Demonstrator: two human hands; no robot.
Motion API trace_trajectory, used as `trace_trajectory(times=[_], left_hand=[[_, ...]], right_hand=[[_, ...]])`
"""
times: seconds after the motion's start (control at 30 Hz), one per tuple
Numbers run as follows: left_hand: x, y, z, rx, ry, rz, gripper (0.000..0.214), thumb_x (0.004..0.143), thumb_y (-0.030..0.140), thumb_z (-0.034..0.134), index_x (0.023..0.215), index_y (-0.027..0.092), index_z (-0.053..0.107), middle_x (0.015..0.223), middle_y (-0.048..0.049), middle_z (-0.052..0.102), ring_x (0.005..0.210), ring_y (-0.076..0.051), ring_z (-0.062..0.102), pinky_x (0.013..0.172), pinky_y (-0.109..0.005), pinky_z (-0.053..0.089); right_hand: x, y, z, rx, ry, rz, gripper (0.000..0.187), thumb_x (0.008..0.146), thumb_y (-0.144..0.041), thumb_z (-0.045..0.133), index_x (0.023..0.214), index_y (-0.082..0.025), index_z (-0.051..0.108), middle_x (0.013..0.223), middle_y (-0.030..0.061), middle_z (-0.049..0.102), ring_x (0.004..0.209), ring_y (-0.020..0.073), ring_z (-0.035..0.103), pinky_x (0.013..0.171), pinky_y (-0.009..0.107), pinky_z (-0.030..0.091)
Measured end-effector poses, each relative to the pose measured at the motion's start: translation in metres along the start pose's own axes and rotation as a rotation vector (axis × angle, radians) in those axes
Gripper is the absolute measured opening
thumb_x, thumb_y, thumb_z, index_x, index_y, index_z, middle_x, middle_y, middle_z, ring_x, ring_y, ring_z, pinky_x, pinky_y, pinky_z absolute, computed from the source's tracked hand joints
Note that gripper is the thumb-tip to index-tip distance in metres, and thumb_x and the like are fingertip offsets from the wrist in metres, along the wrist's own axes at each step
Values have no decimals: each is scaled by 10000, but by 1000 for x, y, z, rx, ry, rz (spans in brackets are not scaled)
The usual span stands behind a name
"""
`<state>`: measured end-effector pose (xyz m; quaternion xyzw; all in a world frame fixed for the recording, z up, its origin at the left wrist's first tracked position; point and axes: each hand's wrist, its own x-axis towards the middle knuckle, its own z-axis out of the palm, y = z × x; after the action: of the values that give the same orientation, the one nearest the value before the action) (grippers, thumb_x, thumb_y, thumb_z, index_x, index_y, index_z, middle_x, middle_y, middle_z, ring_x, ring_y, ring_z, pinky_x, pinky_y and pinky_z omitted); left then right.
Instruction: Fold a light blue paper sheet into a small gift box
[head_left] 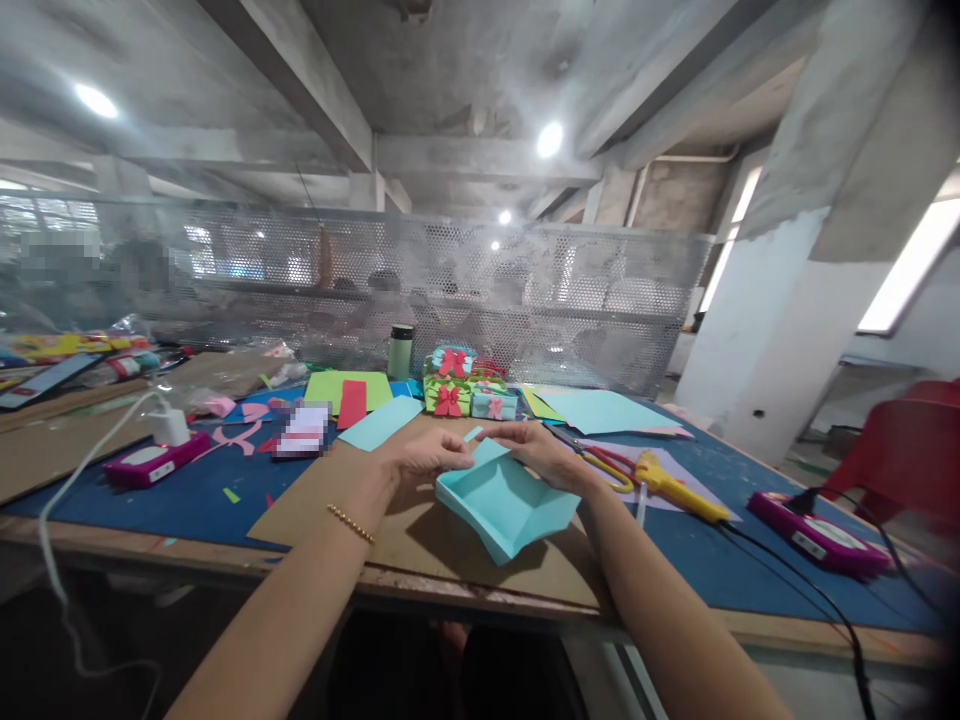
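Note:
A light blue folded paper tray (504,505) rests on a brown cardboard sheet (405,535) near the table's front edge. My left hand (424,457) pinches the tray's far left corner, fingers closed on the paper. On the far right edge of the same tray my right hand (541,452) is closed too. Both forearms reach in from the bottom of the view; a beaded bracelet (350,523) circles the left wrist.
A yellow glue gun (675,487) and red-handled scissors (604,465) lie right of the tray. Small paper gift boxes with red bows (459,392) stand behind, with coloured paper sheets (379,422), a green bottle (400,352), two magenta devices (150,465) and a mesh screen (450,290).

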<state>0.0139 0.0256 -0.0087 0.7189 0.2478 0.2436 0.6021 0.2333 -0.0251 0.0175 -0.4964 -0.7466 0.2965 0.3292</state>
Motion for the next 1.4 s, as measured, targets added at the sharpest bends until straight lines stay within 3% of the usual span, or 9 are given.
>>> trace_trajectory(times=[0.1,0.17,0.27,0.47,0.8,1.07,1.4], left_hand=[[2,1,-3,59,29,28,460,570,518,820,641,128,586,560,51,460,522,-72,368,516,-226,248],[3,2,-3,92,29,31,440,578,496,820,607,128,579,559,49,459,532,-75,364,522,-230,243],[1,6,-2,207,-12,66,382,635,464,789,616,127,610,580,33,476,560,-91,385,539,-244,254],[-3,12,1,319,-42,60,338,698,456,723,668,132,631,602,17,482,568,-108,403,545,-260,280],[-5,16,10,204,32,98,300,674,401,700,623,129,585,563,47,428,542,-83,338,519,-232,241],[-5,18,15,187,109,118,287,705,411,645,683,126,621,574,37,444,539,-88,345,509,-235,251],[0,14,12,244,144,149,256,709,342,578,554,151,511,526,53,362,518,-80,299,485,-242,195]], right_hand=[[-4,-8,-3,172,64,52,474,870,-543,536,1025,-133,718,791,45,656,631,114,543,580,226,428],[-7,-11,-3,175,48,70,486,842,-567,577,976,-123,722,767,43,641,622,107,530,576,222,424],[-8,-9,-2,115,-1,91,395,777,-501,682,958,-153,725,760,25,639,611,97,515,563,211,413],[-3,1,1,134,-91,40,231,716,-391,728,700,-166,676,602,-35,548,533,78,446,505,202,353],[4,5,6,184,-77,-83,205,734,-361,739,830,-180,743,660,-26,620,564,84,481,522,207,364],[6,3,10,178,49,-119,216,714,-361,753,778,-155,744,639,-8,624,544,85,471,506,214,373],[8,-1,11,87,91,-145,202,722,-349,709,753,-153,744,591,-5,607,521,96,480,496,225,377]])
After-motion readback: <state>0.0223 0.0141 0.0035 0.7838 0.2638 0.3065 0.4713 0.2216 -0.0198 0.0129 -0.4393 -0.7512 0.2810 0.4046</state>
